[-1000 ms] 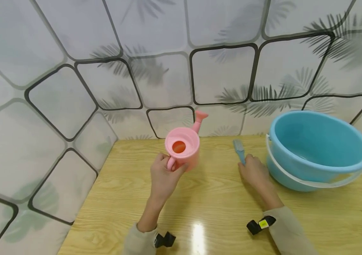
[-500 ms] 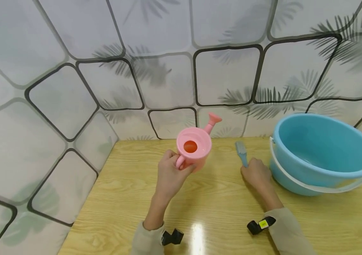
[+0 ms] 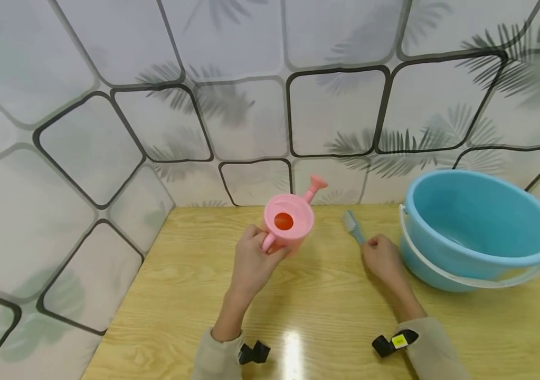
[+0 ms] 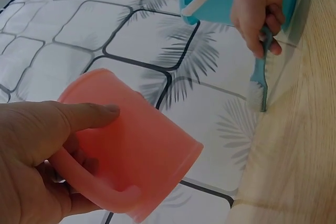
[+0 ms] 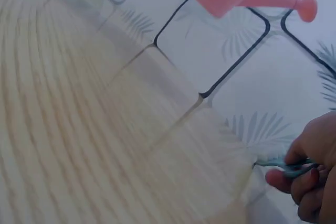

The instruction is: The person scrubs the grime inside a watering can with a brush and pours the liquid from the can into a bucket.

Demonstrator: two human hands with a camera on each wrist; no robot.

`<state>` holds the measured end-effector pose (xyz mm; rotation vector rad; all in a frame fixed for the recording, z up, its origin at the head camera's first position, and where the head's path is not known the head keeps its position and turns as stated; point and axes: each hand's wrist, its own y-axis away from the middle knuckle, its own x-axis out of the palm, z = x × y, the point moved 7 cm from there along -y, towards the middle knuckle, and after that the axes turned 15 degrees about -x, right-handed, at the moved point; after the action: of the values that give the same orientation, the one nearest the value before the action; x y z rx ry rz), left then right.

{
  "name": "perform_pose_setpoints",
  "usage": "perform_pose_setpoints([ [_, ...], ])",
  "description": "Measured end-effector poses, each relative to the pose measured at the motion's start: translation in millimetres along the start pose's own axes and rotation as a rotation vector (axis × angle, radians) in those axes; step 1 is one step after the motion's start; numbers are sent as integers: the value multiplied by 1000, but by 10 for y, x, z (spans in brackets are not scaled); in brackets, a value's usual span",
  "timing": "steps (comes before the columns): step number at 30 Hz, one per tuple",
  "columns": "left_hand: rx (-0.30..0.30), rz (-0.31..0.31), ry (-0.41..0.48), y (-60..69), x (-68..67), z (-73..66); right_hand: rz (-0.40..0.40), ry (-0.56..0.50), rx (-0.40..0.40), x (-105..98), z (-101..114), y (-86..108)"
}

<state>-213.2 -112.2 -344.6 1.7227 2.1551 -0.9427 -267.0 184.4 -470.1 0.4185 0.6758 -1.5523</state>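
Observation:
My left hand [image 3: 256, 259] grips a pink watering can [image 3: 302, 214] by its handle, thumb along the body, and holds it above the table. Its spout points to the back right. In the left wrist view the can [image 4: 142, 140] is tilted, with the thumb pressed on its side. A blue brush [image 3: 353, 226] with pale bristles is in my right hand [image 3: 382, 258], fingers curled round its handle. The left wrist view shows the brush [image 4: 259, 80] with its head angled down. In the right wrist view the right hand [image 5: 315, 177] hides much of the handle.
A large blue bucket [image 3: 428, 266] with a white handle stands right of my right hand. The wood-grain table [image 3: 193, 311] ends at a patterned wall [image 3: 246, 116] behind, with another wall at the left.
The watering can and left hand shifted right, then stayed nearly still. The brush turned in my right hand, so its head swung left and its bristles face left.

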Motion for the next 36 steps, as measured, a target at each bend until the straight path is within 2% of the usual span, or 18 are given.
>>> perform_pose_setpoints([
  [3, -16, -5, -39, 2, 5, 31, -69, -96, -5, -71, 82, 39],
  [7, -23, -10, -98, -3, 18, 51, -151, -161, -29, -203, 275, 116],
  [13, -27, -11, -130, 2, 12, 58, -271, -270, -92, -391, 696, 260],
  [17, -4, -23, -126, 6, -6, 40, -316, -364, -157, -525, 968, 381],
  [25, 110, -39, -143, 31, 2, -18, -253, -500, -261, -652, 1301, 586],
  [32, 149, 1, -129, 31, 45, -86, -186, -470, -344, -670, 1496, 663],
  [36, 175, 16, -131, 62, 64, -94, -118, -471, -379, -611, 1539, 681],
])
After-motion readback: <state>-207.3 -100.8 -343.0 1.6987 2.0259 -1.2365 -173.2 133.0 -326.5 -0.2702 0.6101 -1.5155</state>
